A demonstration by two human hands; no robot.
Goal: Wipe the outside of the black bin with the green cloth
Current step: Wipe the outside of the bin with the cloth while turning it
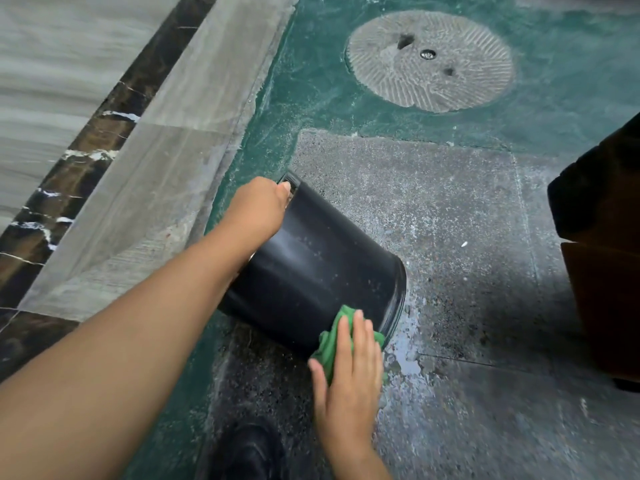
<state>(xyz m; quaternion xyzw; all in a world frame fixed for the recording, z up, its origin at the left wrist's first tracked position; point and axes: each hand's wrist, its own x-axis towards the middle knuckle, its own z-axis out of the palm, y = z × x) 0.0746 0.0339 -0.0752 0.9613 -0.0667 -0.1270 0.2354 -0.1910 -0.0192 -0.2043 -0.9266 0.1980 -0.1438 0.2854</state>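
The black bin (311, 268) lies tilted on its side on the wet stone floor, its rim toward the upper left and its base toward the lower right. My left hand (258, 209) grips the bin's rim at the top left, fingers curled over the edge. My right hand (349, 362) presses the green cloth (334, 341) flat against the bin's lower side, close to its base. Most of the cloth is hidden under my palm and fingers.
A round ribbed stone disc (429, 60) is set into the green floor at the upper right. A dark brown wooden block (602, 251) stands at the right edge. Grey and dark marble tiles (114, 109) run along the left. A black shoe (249, 452) shows at the bottom.
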